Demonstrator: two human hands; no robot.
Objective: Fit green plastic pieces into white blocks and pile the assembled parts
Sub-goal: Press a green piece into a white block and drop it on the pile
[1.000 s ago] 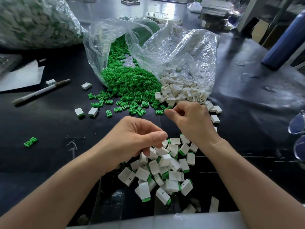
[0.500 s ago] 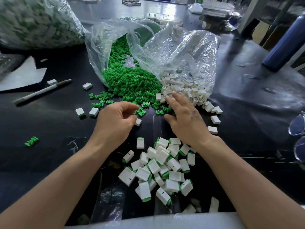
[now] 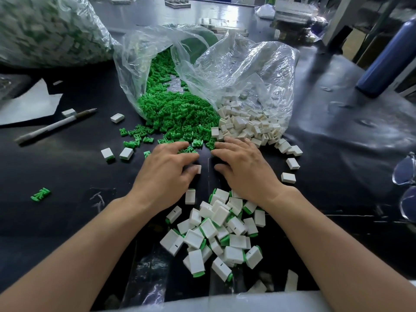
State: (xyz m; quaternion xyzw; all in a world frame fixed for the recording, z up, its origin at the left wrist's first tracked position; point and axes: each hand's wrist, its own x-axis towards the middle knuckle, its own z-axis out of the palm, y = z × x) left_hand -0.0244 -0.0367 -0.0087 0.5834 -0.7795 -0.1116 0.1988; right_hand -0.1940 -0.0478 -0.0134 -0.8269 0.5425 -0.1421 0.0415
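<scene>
Left hand (image 3: 166, 174) and right hand (image 3: 245, 170) lie spread on the desk (image 3: 67, 176), fingertips touching loose green pieces (image 3: 198, 142).

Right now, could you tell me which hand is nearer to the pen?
Left. The left hand rests right of the pen, by the green pieces; the right hand lies farther right, beside the white blocks.

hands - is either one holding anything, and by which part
Right hand: nothing, fingers spread out. Left hand: a white block peeks out at its thumb tip; pinched or merely touched cannot be told.
</scene>
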